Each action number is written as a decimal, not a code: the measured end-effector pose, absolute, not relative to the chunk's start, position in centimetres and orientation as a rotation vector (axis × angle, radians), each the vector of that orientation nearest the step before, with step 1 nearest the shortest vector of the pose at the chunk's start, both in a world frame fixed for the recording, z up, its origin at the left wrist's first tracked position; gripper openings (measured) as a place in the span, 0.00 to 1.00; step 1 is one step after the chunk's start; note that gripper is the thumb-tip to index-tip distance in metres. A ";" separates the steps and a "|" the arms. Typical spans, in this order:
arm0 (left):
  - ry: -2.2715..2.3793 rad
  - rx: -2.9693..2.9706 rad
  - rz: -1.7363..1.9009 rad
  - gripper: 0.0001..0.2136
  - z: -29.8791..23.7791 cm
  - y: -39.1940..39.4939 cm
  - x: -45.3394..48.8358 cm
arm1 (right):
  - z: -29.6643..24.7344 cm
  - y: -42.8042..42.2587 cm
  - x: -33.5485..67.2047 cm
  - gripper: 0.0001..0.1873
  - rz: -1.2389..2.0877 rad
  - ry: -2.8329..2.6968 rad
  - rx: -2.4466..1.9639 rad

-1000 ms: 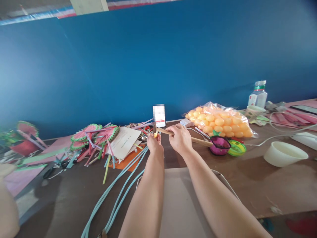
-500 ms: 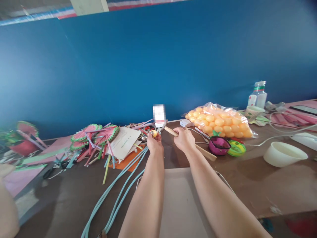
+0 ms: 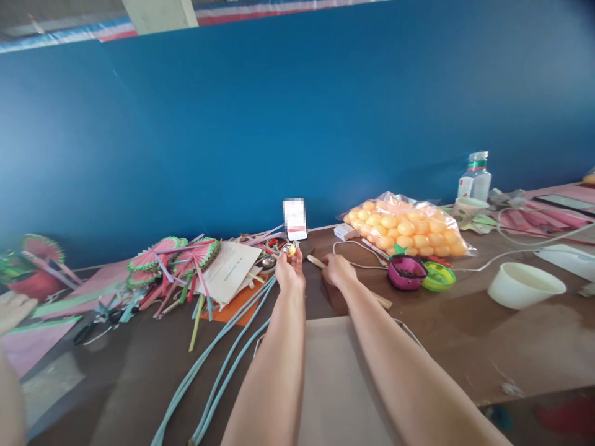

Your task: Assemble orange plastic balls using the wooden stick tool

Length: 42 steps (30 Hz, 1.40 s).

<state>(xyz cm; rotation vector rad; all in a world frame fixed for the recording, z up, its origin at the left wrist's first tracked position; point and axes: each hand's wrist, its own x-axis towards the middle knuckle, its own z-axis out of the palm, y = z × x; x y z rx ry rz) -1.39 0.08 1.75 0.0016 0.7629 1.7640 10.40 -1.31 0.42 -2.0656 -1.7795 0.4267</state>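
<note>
Sitting at the fingertips of the left hand [image 3: 290,272], near the phone: one small rounded piece [image 3: 288,250], yellow and silvery. Left fingers bent about it, palm up. Risk: rolling free, should the hold slacken on so curved a surface; it could be lost among the paper strips.

Right hand [image 3: 338,271], just beside: fingers bent down over a wooden handle [image 3: 379,301]; whether they grip it, cannot tell. Pale tip ahead of the fingers, butt end beyond the wrist. Risk: a poorly aimed swing could strike the left fingers.

Phone [image 3: 296,217], propped upright, screen lit. Risk: toppling if either hand reaches too far forward.

White cable [image 3: 360,265], looped near the right hand. Risk: being hooked by the handle and dragged.

Purple basket [image 3: 407,272], small, near the butt end. Risk: a knock from a backward sweep.

Pale blue tubing [image 3: 162,424], alongside the left forearm. Risk: snagging on a leftward move.

Tabletop [image 3: 125,371], brown, beneath all.
</note>
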 end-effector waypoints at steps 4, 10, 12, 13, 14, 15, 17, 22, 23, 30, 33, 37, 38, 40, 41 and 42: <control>0.766 0.052 1.757 0.04 1.5 0.0 -1.3 | 0.6 -1.6 10.2 0.18 0.400 -1.741 -2.053; 0.783 0.207 1.647 0.03 1.1 -0.1 -0.9 | 0.7 -1.1 9.6 0.14 0.388 -1.525 -1.532; 0.787 0.249 1.601 0.03 1.0 -0.1 -0.8 | 0.4 -0.7 9.4 0.14 0.447 -1.486 -1.366; 0.782 0.270 1.585 0.03 0.9 0.0 -0.8 | 0.2 -0.5 9.3 0.15 0.479 -1.477 -1.317; 0.769 0.297 1.571 0.04 0.9 0.0 -0.8 | 0.1 -0.3 9.2 0.16 0.508 -1.472 -1.285; 0.750 0.329 1.555 0.05 0.8 0.0 -0.8 | -0.1 -0.1 9.1 0.17 0.535 -1.470 -1.263; 0.718 0.393 1.518 0.07 0.6 0.0 -0.8 | -0.3 0.0 9.0 0.19 0.573 -1.476 -1.243; 0.729 0.430 1.499 0.09 0.3 0.1 -0.8 | -0.3 -0.2 8.9 0.20 0.574 -1.530 -1.292; 0.735 0.422 1.507 0.08 0.3 0.0 -0.8 | -0.3 -0.3 8.9 0.21 0.559 -1.545 -1.301; 0.806 0.380 1.544 0.06 0.3 0.0 -0.8 | -0.3 -0.7 8.6 0.21 0.522 -1.636 -1.338; 0.847 0.366 1.554 0.05 0.6 -0.1 -0.6 | -0.4 -0.7 8.5 0.22 0.526 -1.646 -1.329; 0.933 0.264 1.580 0.02 1.0 -0.2 -0.5 | -0.8 -0.6 8.1 0.24 0.570 -1.555 -1.310; 0.931 0.243 1.592 0.02 1.0 -0.2 -0.5 | -0.8 -0.7 8.0 0.24 0.575 -1.525 -1.300; 0.918 0.207 1.623 0.02 0.9 -0.2 -0.6 | -0.6 -0.8 7.9 0.22 0.568 -1.452 -1.304; 0.914 0.197 1.634 0.02 0.8 -0.2 -0.7 | -0.3 -0.9 7.9 0.20 0.556 -1.414 -1.315; 0.912 0.193 1.636 0.02 0.7 -0.2 -0.7 | 0.1 -1.0 8.0 0.19 0.536 -1.373 -1.328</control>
